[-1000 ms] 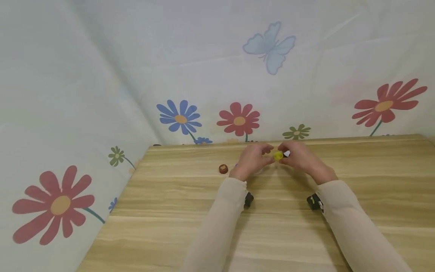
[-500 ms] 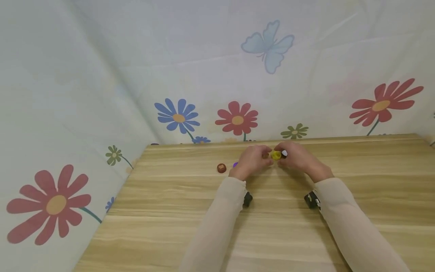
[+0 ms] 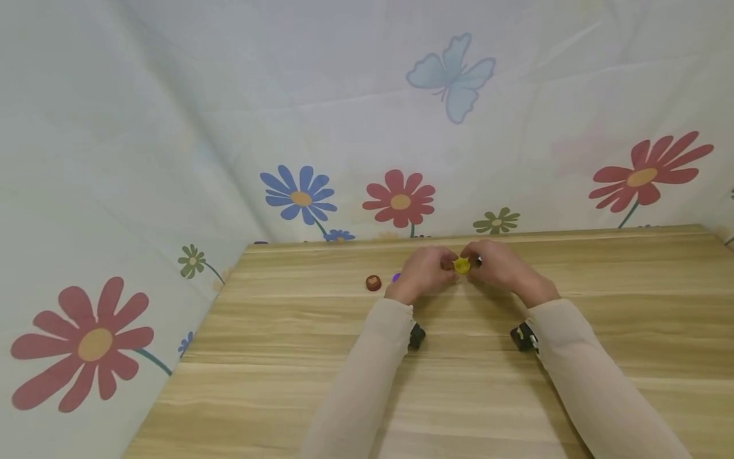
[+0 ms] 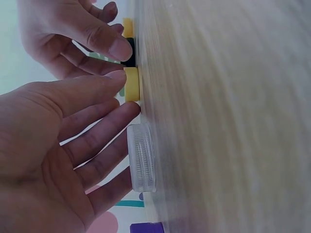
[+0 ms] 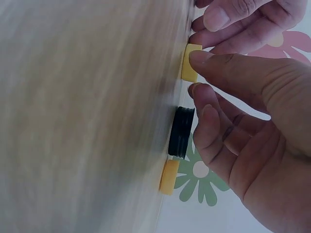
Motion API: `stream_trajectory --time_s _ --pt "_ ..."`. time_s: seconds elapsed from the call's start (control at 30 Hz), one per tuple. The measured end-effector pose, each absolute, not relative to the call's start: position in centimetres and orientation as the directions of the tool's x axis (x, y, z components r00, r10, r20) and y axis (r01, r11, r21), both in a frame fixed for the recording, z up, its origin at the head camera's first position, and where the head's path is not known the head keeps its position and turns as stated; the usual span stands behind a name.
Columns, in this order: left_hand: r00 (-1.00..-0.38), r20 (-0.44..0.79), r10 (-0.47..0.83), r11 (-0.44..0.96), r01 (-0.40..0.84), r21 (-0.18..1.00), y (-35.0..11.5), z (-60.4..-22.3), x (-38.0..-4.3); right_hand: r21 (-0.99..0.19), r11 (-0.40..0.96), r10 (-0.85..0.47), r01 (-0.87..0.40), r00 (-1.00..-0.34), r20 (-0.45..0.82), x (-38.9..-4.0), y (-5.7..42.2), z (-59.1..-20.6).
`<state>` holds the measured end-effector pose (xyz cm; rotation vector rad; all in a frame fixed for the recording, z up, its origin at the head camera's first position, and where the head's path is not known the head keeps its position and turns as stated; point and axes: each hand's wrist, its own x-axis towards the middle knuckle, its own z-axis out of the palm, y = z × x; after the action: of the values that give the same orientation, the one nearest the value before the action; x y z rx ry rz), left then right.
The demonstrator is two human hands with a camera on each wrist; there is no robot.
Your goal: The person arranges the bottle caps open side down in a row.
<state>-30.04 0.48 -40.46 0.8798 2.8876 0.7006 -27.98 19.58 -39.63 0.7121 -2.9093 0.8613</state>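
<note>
A small yellow bottle cap (image 3: 462,266) is at the table's far side, between the fingertips of both hands. My left hand (image 3: 425,273) holds it from the left; in the left wrist view the thumb touches the yellow cap (image 4: 131,85) and a fingertip meets its lower edge. My right hand (image 3: 497,264) pinches it from the right, with the thumb over the yellow cap (image 5: 191,63) in the right wrist view. A black cap (image 5: 181,132) stands close by my right fingers. Beside my left fingers is a clear ridged cap (image 4: 141,158).
An orange-yellow cap (image 5: 169,177) stands beyond the black one. To the left are a purple cap (image 3: 396,278) and a brown cap (image 3: 374,283). The wooden table (image 3: 287,357) ends at a flowered cloth backdrop (image 3: 344,115).
The yellow cap has shifted slightly left and nearer, toward my left hand. My right hand has moved a little left with it; my left hand has hardly moved.
</note>
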Motion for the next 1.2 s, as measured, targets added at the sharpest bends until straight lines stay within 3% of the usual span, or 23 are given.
stream_trajectory --time_s 0.4,1.2 --pt "-0.827 0.103 0.553 0.736 0.543 0.403 0.30 -40.27 -29.72 -0.537 0.723 -0.421 -0.434 -0.894 0.155 -27.99 19.49 -39.94" --pt "-0.867 0.151 0.475 0.724 0.483 0.493 -0.47 -40.49 -29.77 -0.616 0.694 -0.388 -0.372 -0.914 0.116 -27.86 19.34 -39.33"
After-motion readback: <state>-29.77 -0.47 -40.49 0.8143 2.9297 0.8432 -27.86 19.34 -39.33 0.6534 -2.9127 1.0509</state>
